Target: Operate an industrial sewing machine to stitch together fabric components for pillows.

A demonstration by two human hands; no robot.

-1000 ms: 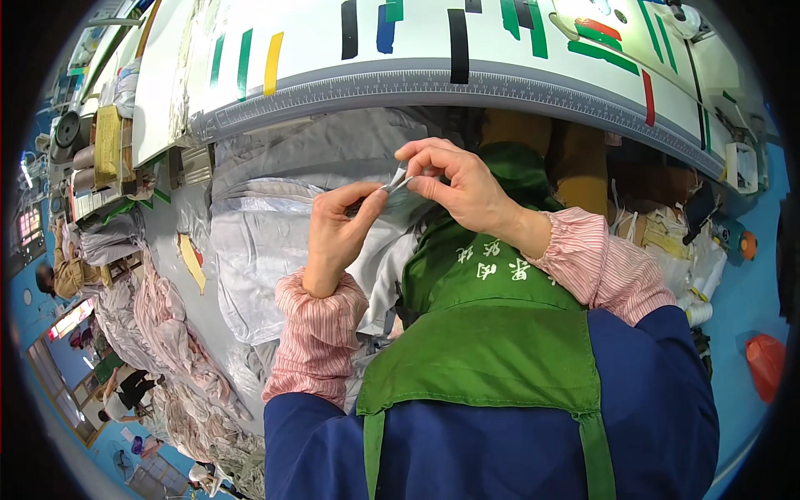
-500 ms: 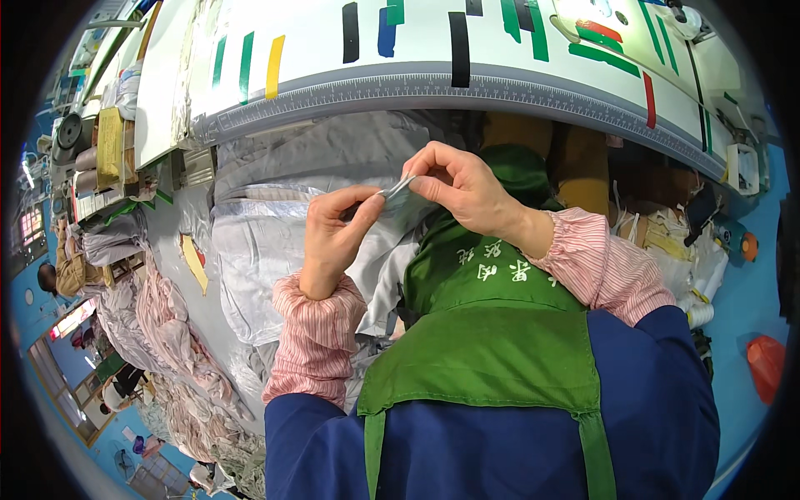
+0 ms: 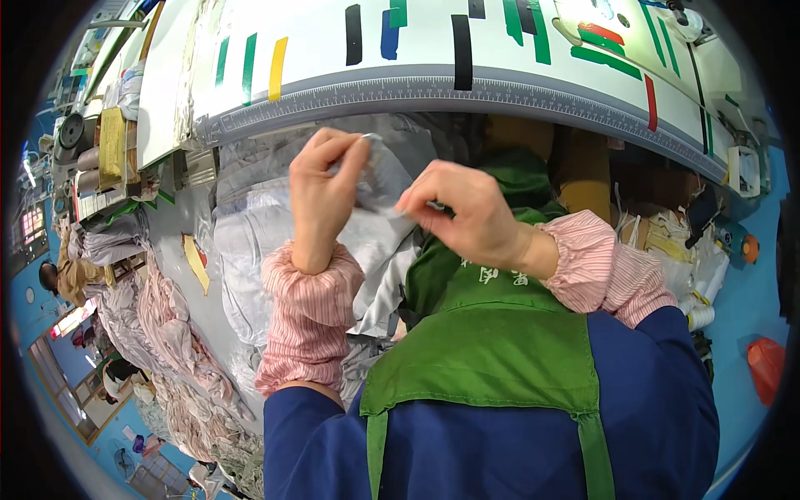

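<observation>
Clear plastic film [image 3: 379, 179] pinched between left hand [image 3: 321, 179], right hand [image 3: 458, 212] fingers.

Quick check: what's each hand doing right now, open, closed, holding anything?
Left hand: closed, pinching the thin clear plastic piece.
Right hand: closed, fingers pinching the same piece's lower edge.

A blue long-sleeved garment is worn under a green apron with pale markings on its bib. Pink-and-white striped oversleeves with gathered cuffs are worn over both forearms, ending at the bare left hand [image 3: 321, 187] and right hand [image 3: 467, 212].
</observation>
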